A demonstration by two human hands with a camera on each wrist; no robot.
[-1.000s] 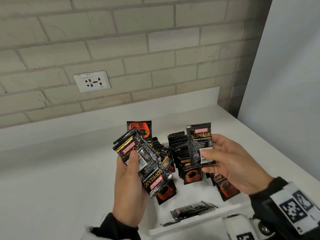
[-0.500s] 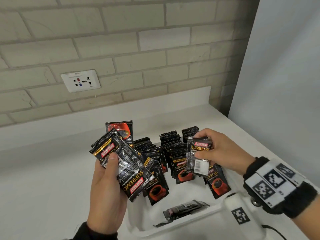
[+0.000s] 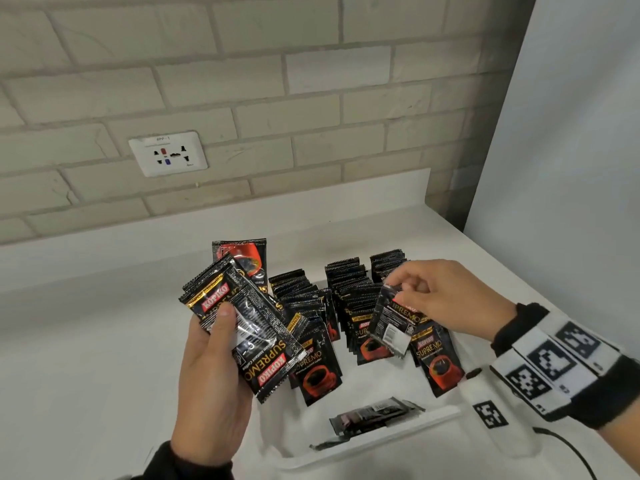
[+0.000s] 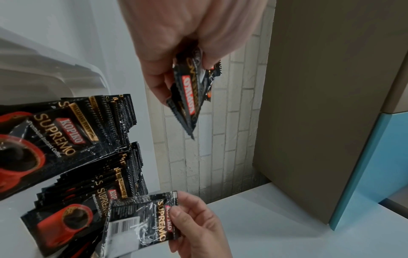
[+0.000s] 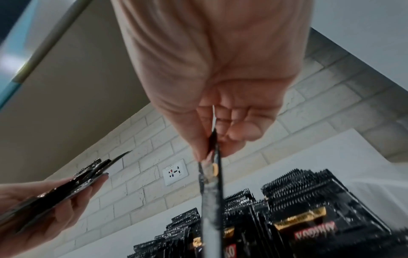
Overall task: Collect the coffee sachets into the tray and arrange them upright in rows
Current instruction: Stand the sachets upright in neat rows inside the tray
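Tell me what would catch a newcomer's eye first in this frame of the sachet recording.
First the rows of upright sachets, black and red, in the white tray at centre. Next the left hand, left of the tray, gripping a fanned bundle of sachets, and the right hand pinching a single sachet by its top edge above the right rows. One loose sachet lies flat at the tray's near end.
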